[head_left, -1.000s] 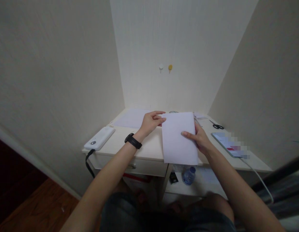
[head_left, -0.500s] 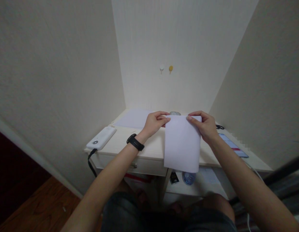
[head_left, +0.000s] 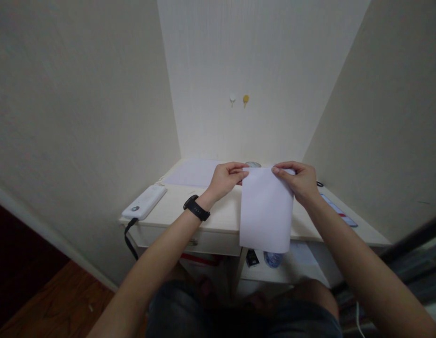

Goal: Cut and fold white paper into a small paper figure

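A white sheet of paper [head_left: 265, 211] hangs in front of the desk, its lower end curling below the desk's front edge. My left hand [head_left: 225, 178], with a black band on the wrist, pinches the sheet's top left corner. My right hand [head_left: 298, 180] pinches the top right corner. Both hands are above the cream desk [head_left: 218, 220], near its back.
A white power bank [head_left: 144, 202] with a black cable lies at the desk's left edge. Another white sheet [head_left: 193, 172] lies at the back left. A phone [head_left: 336, 210] lies on the right, scissors behind my right hand. A water bottle [head_left: 273, 258] stands on the shelf below. Walls close in on three sides.
My right hand moved from the sheet's right side up to its top right corner. The sheet now hangs lower, held by both top corners. Since half a second ago, almost nothing moved.
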A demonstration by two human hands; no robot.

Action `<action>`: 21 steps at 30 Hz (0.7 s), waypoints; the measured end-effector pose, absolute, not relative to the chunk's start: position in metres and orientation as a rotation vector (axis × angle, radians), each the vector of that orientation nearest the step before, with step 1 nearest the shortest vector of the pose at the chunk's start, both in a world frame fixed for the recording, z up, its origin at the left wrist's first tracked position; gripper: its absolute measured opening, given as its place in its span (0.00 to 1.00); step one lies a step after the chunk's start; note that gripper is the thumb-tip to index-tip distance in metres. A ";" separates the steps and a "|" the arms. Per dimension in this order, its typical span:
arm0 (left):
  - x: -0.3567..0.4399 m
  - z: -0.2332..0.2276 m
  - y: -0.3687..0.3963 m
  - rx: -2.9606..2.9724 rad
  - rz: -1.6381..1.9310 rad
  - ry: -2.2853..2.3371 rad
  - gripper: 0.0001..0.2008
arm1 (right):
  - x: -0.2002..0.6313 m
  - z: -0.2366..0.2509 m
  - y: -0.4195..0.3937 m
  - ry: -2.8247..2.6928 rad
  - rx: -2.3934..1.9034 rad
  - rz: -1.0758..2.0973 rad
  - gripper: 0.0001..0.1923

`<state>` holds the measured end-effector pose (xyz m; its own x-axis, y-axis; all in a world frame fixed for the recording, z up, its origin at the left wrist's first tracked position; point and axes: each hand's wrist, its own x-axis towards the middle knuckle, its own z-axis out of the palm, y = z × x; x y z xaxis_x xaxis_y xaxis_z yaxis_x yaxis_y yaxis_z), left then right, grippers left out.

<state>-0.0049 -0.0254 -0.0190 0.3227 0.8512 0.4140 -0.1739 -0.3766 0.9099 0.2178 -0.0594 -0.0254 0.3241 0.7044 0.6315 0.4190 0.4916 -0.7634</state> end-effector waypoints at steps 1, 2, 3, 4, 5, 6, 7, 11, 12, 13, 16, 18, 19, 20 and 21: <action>-0.005 -0.019 -0.026 1.570 1.259 0.630 0.10 | 0.218 -0.026 -0.059 -1.294 -1.119 0.253 0.13; -0.005 -0.018 -0.027 1.574 1.259 0.626 0.10 | 0.218 -0.026 -0.059 -1.291 -1.120 0.259 0.13; -0.005 -0.018 -0.028 1.578 1.262 0.623 0.10 | 0.218 -0.025 -0.060 -1.287 -1.119 0.266 0.13; -0.005 -0.018 -0.029 1.585 1.267 0.622 0.10 | 0.218 -0.025 -0.060 -1.286 -1.118 0.273 0.13; -0.005 -0.018 -0.029 1.592 1.273 0.621 0.10 | 0.218 -0.025 -0.061 -1.285 -1.117 0.282 0.13; -0.005 -0.018 -0.029 1.599 1.279 0.620 0.11 | 0.218 -0.024 -0.062 -1.288 -1.114 0.291 0.13; -0.005 -0.018 -0.030 1.606 1.284 0.618 0.11 | 0.218 -0.023 -0.063 -1.293 -1.111 0.300 0.13; -0.007 -0.017 -0.030 1.620 1.285 0.609 0.10 | 0.220 -0.022 -0.064 -1.293 -1.110 0.333 0.13; -0.007 -0.017 -0.030 1.621 1.283 0.606 0.10 | 0.221 -0.022 -0.064 -1.288 -1.113 0.339 0.13; -0.007 -0.017 -0.029 1.622 1.281 0.605 0.10 | 0.221 -0.021 -0.064 -1.283 -1.116 0.345 0.14; -0.008 -0.018 -0.029 1.621 1.280 0.599 0.11 | 0.222 -0.021 -0.064 -1.275 -1.121 0.354 0.14; -0.008 -0.019 -0.028 1.621 1.280 0.590 0.12 | 0.222 -0.020 -0.064 -1.274 -1.127 0.349 0.15; -0.008 -0.019 -0.028 1.621 1.279 0.583 0.12 | 0.222 -0.020 -0.065 -1.277 -1.133 0.343 0.15; -0.008 -0.019 -0.028 1.621 1.278 0.574 0.12 | 0.221 -0.019 -0.065 -1.280 -1.142 0.338 0.15; -0.008 -0.020 -0.028 1.620 1.277 0.565 0.13 | 0.221 -0.019 -0.066 -1.284 -1.151 0.336 0.15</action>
<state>-0.0076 -0.0277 -0.0197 0.3443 0.8113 0.4726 -0.1957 -0.4303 0.8812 0.2213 -0.0658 -0.0192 0.3234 0.7555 0.5698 0.3793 0.4481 -0.8095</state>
